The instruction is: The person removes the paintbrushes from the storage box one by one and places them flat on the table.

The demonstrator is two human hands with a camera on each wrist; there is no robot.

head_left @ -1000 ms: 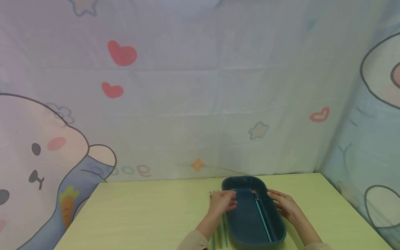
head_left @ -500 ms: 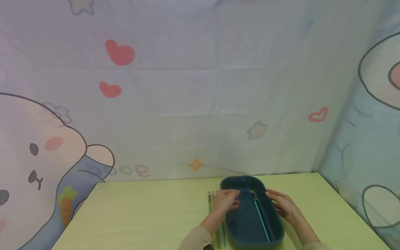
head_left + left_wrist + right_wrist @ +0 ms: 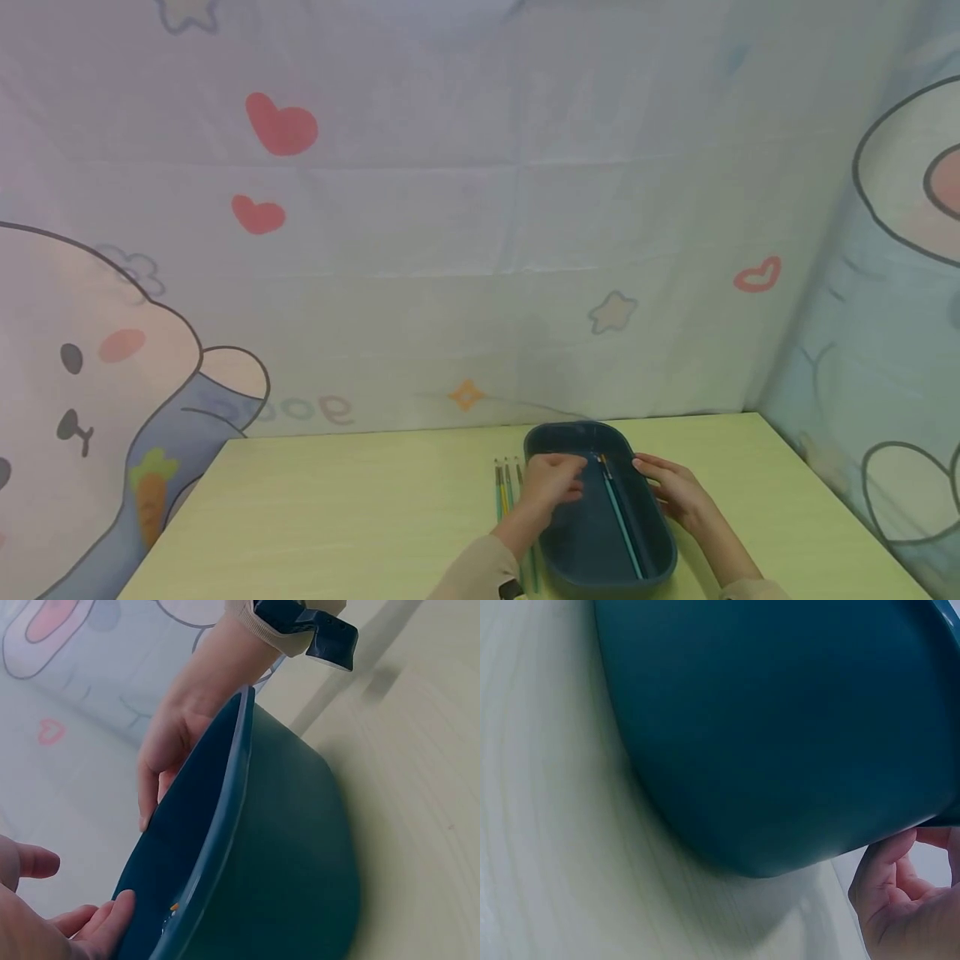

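A dark teal rectangular tray [image 3: 558,542] stands on the table, with one teal-handled paintbrush [image 3: 621,521] lying lengthwise inside. Over its far left part hovers my left hand [image 3: 553,482]; the left wrist view shows its thumb [image 3: 37,861] apart from the fingers and nothing between them. At the tray's right side my right hand [image 3: 678,492] holds the rim; in the right wrist view its thumb [image 3: 889,851] presses against the outer wall. Several more paintbrushes [image 3: 500,492] lie side by side left of the tray, partly hidden by my left hand and forearm.
The pale yellow-green table [image 3: 337,517] extends to the left and right of the tray. Behind it hangs a cloth backdrop [image 3: 420,250] with cartoon prints, and another panel [image 3: 900,358] stands at the right.
My left hand has moved right, from the tray's left rim to above its inside. The right hand stays at the rim, and the whole scene shifts slightly left.
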